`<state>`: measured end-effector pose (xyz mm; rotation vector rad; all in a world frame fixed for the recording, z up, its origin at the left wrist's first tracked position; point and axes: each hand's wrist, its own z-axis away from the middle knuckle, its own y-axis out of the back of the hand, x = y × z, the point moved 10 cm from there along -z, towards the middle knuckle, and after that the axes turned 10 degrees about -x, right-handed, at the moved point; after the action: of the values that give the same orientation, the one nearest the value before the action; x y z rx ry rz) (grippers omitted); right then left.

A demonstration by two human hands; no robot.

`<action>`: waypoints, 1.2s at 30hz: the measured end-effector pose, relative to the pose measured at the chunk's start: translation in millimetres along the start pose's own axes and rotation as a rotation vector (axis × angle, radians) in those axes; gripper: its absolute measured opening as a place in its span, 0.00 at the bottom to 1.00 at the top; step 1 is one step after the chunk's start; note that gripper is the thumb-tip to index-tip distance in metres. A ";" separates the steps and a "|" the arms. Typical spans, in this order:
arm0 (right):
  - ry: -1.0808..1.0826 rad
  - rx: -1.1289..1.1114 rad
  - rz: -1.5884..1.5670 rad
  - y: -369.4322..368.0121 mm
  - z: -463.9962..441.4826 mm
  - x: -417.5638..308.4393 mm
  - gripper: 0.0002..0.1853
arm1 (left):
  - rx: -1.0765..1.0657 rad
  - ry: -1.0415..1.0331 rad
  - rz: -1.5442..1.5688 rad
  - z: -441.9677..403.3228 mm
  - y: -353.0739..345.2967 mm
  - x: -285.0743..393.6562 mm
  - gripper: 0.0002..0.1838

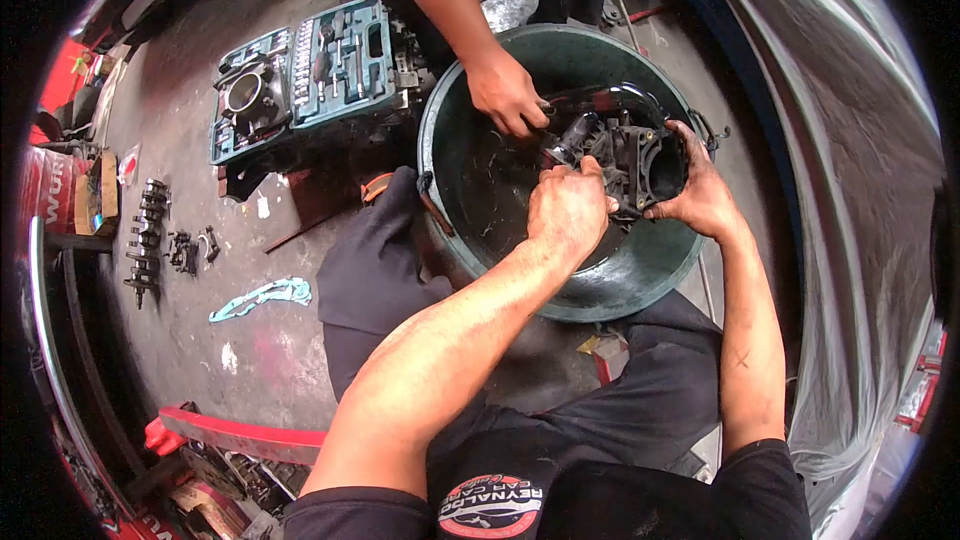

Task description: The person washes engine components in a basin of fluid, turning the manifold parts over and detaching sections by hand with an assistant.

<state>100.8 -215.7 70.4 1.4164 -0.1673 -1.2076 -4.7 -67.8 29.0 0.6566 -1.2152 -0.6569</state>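
Over a dark green tub [437, 145] holding dark liquid, my right hand [705, 190] grips the side of a black engine housing [630, 165] with a wide round opening. My left hand [570, 205] is closed against the near-left side of this housing; what its fingers hold is hidden. Another person's hand [508, 92] reaches into the tub from the top, fingers pinched on something small and dark, close to a dark cylindrical part [578, 135]. The housing is tilted, its opening facing right.
An open teal socket set case [375, 70] stands left of the tub, a throttle-body-like part [245, 95] on it. On the floor lie a crankshaft [147, 240], small metal parts [183, 252] and a blue rag [262, 298]. A red beam [240, 432] crosses lower left; grey sheeting [840, 240] hangs right.
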 end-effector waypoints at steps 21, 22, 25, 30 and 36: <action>0.019 -0.017 0.014 0.8 10.3 2.9 0.66 | -0.049 -0.017 -0.084 4.9 -11.7 9.1 0.30; -0.038 -0.017 0.028 2.3 14.3 -0.6 0.65 | -0.092 -0.004 -0.101 4.4 -17.4 9.0 0.30; 0.038 -0.033 0.023 0.9 16.3 0.2 0.66 | -0.102 -0.036 -0.127 5.7 -25.3 13.6 0.32; 0.054 -0.030 0.031 1.2 15.1 6.6 0.68 | -0.104 -0.057 -0.081 6.9 -21.8 17.8 0.32; 0.033 -0.042 0.009 0.3 11.0 12.2 0.70 | -0.075 -0.078 -0.057 5.5 -19.6 16.9 0.33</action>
<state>98.6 -231.5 66.7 1.3971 -0.1246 -1.1736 -8.4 -93.9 25.8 0.6091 -1.2410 -0.7785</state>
